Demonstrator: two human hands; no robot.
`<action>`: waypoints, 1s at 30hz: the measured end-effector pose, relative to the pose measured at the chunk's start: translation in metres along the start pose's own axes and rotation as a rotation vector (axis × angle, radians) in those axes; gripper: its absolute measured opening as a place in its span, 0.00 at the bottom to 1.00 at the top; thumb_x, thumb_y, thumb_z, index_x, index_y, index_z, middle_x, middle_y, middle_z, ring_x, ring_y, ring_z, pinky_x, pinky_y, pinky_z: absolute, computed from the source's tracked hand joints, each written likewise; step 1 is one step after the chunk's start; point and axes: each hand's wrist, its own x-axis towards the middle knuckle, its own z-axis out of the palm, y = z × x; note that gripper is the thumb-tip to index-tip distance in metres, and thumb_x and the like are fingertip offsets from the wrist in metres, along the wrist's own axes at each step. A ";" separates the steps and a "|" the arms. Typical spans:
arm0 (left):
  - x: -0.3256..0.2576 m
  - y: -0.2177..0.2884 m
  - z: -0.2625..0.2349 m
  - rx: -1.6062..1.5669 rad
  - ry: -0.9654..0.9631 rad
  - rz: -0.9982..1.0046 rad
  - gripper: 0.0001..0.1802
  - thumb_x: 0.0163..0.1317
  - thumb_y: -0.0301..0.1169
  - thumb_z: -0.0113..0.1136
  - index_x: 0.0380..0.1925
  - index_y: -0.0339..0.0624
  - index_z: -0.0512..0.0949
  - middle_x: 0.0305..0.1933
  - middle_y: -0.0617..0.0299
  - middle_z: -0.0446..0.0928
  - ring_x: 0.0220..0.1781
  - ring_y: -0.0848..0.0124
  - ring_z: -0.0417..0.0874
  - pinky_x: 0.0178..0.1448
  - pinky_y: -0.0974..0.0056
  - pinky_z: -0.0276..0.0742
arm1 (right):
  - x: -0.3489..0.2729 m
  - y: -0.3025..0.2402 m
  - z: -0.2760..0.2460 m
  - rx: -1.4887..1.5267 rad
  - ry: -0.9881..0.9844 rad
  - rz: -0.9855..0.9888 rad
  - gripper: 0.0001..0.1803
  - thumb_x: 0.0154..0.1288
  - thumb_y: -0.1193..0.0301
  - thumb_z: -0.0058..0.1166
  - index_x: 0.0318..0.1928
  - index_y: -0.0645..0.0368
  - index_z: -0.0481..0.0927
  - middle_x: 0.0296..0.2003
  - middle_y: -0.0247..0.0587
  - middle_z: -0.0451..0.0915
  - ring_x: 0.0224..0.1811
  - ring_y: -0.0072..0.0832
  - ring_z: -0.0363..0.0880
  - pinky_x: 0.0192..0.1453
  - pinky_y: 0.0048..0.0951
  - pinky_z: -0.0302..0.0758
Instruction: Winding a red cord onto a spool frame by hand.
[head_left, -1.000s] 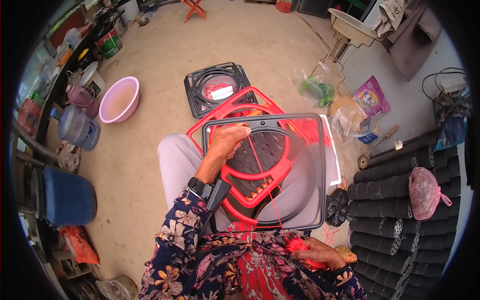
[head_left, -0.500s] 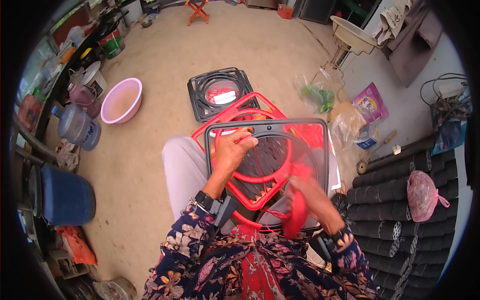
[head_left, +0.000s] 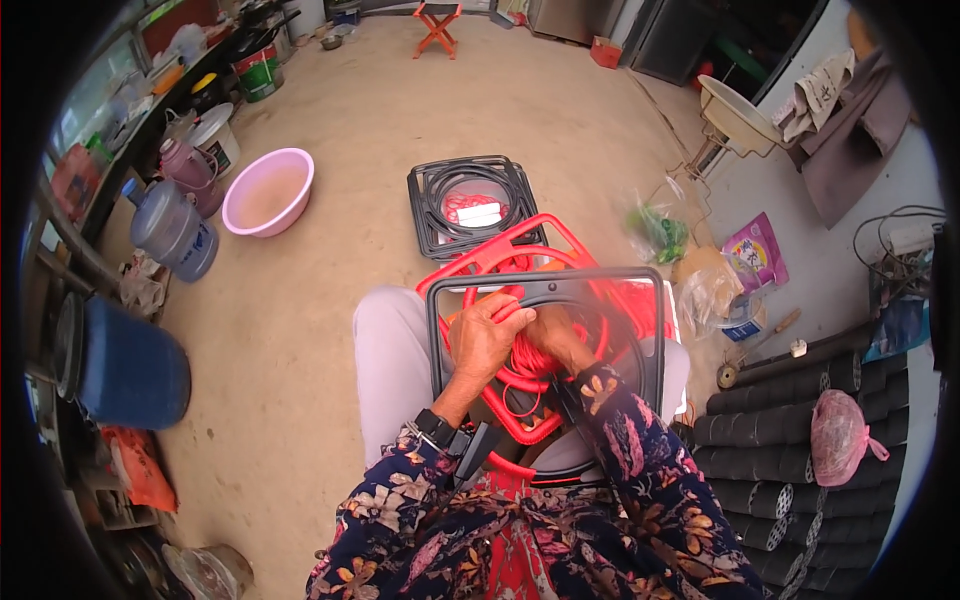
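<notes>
We sit with our knees apart, grey trousers (head_left: 386, 345) on both sides, and have a black frame (head_left: 590, 273) with a ring inside it over our lap. A red frame (head_left: 535, 435) lies slantwise beneath it, its far corner reaching past the black one. Our left hand (head_left: 480, 340) is at the far left part of the black frame, its grip narrow and closed on the ring's edge, as far as we can see. Our right hand (head_left: 555, 338) is just beside it, within the ring opening, its grip around a bundle of red cord (head_left: 532, 362); its fingertips are partly hidden. The cord sits near the middle of the ring, above the red frame, and a loose loop hangs on its near side.

Farther off, on the floor (head_left: 340, 110), more black frames (head_left: 425, 215) are stacked, with a white object (head_left: 478, 214) inside their rings. Far left of us stands a pink basin (head_left: 305, 185), with a blue water bottle (head_left: 172, 230) near it. On our right, a pink bag (head_left: 842, 440) rests on piled black rolls (head_left: 745, 430).
</notes>
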 end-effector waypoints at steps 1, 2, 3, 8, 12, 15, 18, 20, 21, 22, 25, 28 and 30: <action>-0.001 -0.004 -0.001 -0.027 -0.002 -0.014 0.23 0.49 0.47 0.74 0.37 0.41 0.85 0.26 0.56 0.82 0.29 0.70 0.82 0.37 0.63 0.76 | -0.007 0.002 0.004 -0.093 0.033 -0.037 0.27 0.58 0.62 0.60 0.55 0.61 0.73 0.54 0.61 0.75 0.59 0.58 0.71 0.60 0.47 0.71; -0.002 -0.006 -0.001 0.050 0.027 0.015 0.23 0.49 0.48 0.74 0.38 0.42 0.85 0.26 0.53 0.82 0.29 0.66 0.83 0.37 0.61 0.77 | -0.009 0.003 0.004 0.035 0.024 0.069 0.28 0.58 0.61 0.61 0.57 0.62 0.72 0.57 0.62 0.72 0.63 0.57 0.67 0.64 0.47 0.68; 0.002 -0.007 -0.001 0.172 0.067 0.050 0.24 0.49 0.49 0.74 0.38 0.42 0.85 0.27 0.51 0.82 0.30 0.63 0.84 0.38 0.60 0.77 | -0.013 0.003 0.004 0.075 0.127 -0.010 0.29 0.58 0.62 0.62 0.57 0.62 0.73 0.58 0.60 0.72 0.65 0.55 0.67 0.67 0.45 0.65; 0.001 0.003 -0.003 -0.033 0.026 0.056 0.22 0.49 0.47 0.74 0.36 0.42 0.85 0.32 0.52 0.85 0.35 0.60 0.87 0.40 0.60 0.79 | -0.011 -0.003 -0.023 0.593 0.100 0.157 0.22 0.52 0.75 0.65 0.50 0.60 0.79 0.48 0.43 0.81 0.54 0.36 0.77 0.62 0.35 0.70; -0.004 0.010 -0.002 0.156 0.013 -0.076 0.24 0.49 0.48 0.74 0.36 0.40 0.81 0.33 0.55 0.86 0.36 0.60 0.87 0.41 0.60 0.79 | -0.010 -0.010 -0.034 0.565 -0.039 0.042 0.12 0.60 0.68 0.58 0.43 0.60 0.82 0.42 0.38 0.83 0.44 0.31 0.78 0.49 0.35 0.75; -0.008 0.017 0.001 0.237 0.154 -0.057 0.28 0.47 0.48 0.75 0.38 0.40 0.76 0.31 0.57 0.85 0.36 0.58 0.87 0.41 0.59 0.79 | -0.005 -0.017 -0.036 0.559 -0.046 0.053 0.11 0.61 0.68 0.58 0.41 0.60 0.81 0.40 0.39 0.83 0.41 0.31 0.78 0.47 0.36 0.75; -0.009 0.021 0.000 0.254 0.092 -0.104 0.34 0.45 0.50 0.75 0.45 0.40 0.75 0.31 0.56 0.85 0.37 0.55 0.86 0.42 0.57 0.80 | 0.001 -0.025 -0.039 0.518 -0.030 0.040 0.10 0.61 0.68 0.57 0.40 0.61 0.81 0.38 0.39 0.83 0.39 0.31 0.78 0.45 0.37 0.76; -0.011 0.020 0.001 0.188 0.167 -0.046 0.35 0.45 0.51 0.76 0.47 0.39 0.75 0.33 0.54 0.85 0.38 0.53 0.86 0.43 0.54 0.79 | 0.003 -0.028 -0.040 0.428 -0.005 -0.004 0.10 0.61 0.68 0.56 0.39 0.61 0.81 0.36 0.40 0.83 0.37 0.31 0.77 0.43 0.38 0.76; -0.013 0.018 0.003 0.220 0.178 -0.053 0.37 0.44 0.51 0.76 0.48 0.40 0.74 0.35 0.52 0.85 0.39 0.52 0.85 0.42 0.53 0.79 | 0.003 -0.029 -0.039 0.278 0.002 -0.069 0.10 0.62 0.68 0.55 0.37 0.62 0.80 0.34 0.43 0.82 0.36 0.30 0.76 0.42 0.39 0.75; -0.012 0.016 0.005 0.228 0.189 -0.021 0.41 0.44 0.54 0.75 0.51 0.39 0.72 0.33 0.48 0.83 0.38 0.47 0.84 0.40 0.50 0.78 | 0.004 -0.028 -0.039 0.112 0.030 -0.093 0.10 0.63 0.67 0.54 0.36 0.62 0.78 0.32 0.46 0.81 0.35 0.30 0.76 0.41 0.40 0.75; -0.013 0.007 0.008 0.252 0.162 -0.034 0.45 0.43 0.57 0.74 0.53 0.37 0.70 0.31 0.43 0.82 0.37 0.43 0.83 0.39 0.46 0.76 | 0.000 -0.024 -0.032 0.323 0.019 -0.074 0.09 0.63 0.70 0.55 0.40 0.62 0.80 0.37 0.42 0.81 0.40 0.28 0.76 0.47 0.37 0.76; -0.010 0.006 0.014 0.274 0.150 -0.062 0.47 0.41 0.58 0.74 0.53 0.35 0.70 0.31 0.41 0.81 0.37 0.44 0.84 0.40 0.46 0.76 | 0.001 -0.016 -0.026 0.590 -0.017 -0.040 0.08 0.62 0.73 0.58 0.42 0.61 0.80 0.39 0.35 0.81 0.42 0.26 0.76 0.49 0.34 0.76; -0.008 0.007 0.015 0.285 0.169 -0.054 0.48 0.41 0.59 0.75 0.54 0.35 0.70 0.33 0.42 0.82 0.39 0.45 0.84 0.41 0.47 0.77 | 0.002 -0.014 -0.024 0.652 -0.047 -0.082 0.09 0.62 0.74 0.59 0.43 0.60 0.81 0.40 0.32 0.80 0.43 0.25 0.76 0.50 0.33 0.76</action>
